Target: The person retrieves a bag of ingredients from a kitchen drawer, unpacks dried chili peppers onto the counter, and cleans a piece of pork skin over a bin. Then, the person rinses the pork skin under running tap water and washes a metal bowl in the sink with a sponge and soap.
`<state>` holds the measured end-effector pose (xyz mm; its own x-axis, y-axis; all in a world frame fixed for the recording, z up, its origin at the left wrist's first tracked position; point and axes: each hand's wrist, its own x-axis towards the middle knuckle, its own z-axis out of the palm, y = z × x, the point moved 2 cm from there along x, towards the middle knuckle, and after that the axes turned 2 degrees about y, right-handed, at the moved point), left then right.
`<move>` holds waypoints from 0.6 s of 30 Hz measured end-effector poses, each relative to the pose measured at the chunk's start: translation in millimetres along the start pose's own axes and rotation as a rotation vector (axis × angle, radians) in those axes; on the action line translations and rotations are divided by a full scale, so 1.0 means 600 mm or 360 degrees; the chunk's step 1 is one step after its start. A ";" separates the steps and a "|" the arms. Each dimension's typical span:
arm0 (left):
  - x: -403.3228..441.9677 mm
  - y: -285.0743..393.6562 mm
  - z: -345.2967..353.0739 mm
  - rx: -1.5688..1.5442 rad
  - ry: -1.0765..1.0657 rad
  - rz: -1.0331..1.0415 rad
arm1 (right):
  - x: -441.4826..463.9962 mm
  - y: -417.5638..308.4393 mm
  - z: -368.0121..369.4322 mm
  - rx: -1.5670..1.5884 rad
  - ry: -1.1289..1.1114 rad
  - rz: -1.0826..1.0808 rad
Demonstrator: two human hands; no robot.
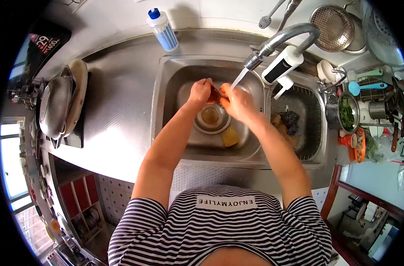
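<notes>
Rinsing seems to be the step in hand: a reddish-brown piece (214,96), too unclear to name, sits between both hands above the sink (171,119). From it, the tap (254,61) stands between one and two o'clock, its water (240,79) falling onto the right hand (238,103). A next move would, I judge, call for turning the piece so that its other faces meet the stream. The left hand (201,91) grasps the piece at nine o'clock, fingers curled around it; the right hand is bent in at three o'clock, but I cannot tell whether it pinches or merely rubs. A metal bowl (211,131) lies at six o'clock, with a yellow cloth (229,136) just beside it.
</notes>
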<state>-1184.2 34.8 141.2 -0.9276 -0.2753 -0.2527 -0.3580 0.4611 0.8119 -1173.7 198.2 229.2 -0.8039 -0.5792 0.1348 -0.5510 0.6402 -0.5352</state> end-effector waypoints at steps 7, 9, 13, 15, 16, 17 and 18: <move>-0.067 0.074 0.063 -0.1986 -0.0828 -0.0655 | -0.111 -0.006 0.053 0.0392 0.0242 0.0105; -0.068 0.085 0.059 -0.2101 -0.1053 -0.0600 | -0.134 0.003 0.054 0.0576 0.0162 0.0267; -0.067 0.091 0.060 -0.2286 -0.1349 -0.0713 | -0.161 0.056 0.059 0.0760 0.0137 0.0564; -0.068 0.086 0.050 -0.2378 -0.1493 -0.0731 | -0.162 0.086 0.060 0.0788 0.0283 0.0725; -0.068 0.081 0.042 -0.2378 -0.1493 -0.0736 | -0.158 0.098 0.062 0.0789 0.0282 0.0729; -0.069 0.074 0.034 -0.2346 -0.1579 -0.0790 | -0.154 0.112 0.064 0.0769 0.0346 0.0813; -0.070 0.069 0.026 -0.2312 -0.1662 -0.0841 | -0.142 0.118 0.060 0.0750 0.0409 0.0894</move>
<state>-1161.5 78.6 177.1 -0.6486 0.6908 -0.3196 -0.7561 -0.6330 0.1663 -1136.3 274.6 150.1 -0.9929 -0.0594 -0.1032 0.0614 0.4878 -0.8708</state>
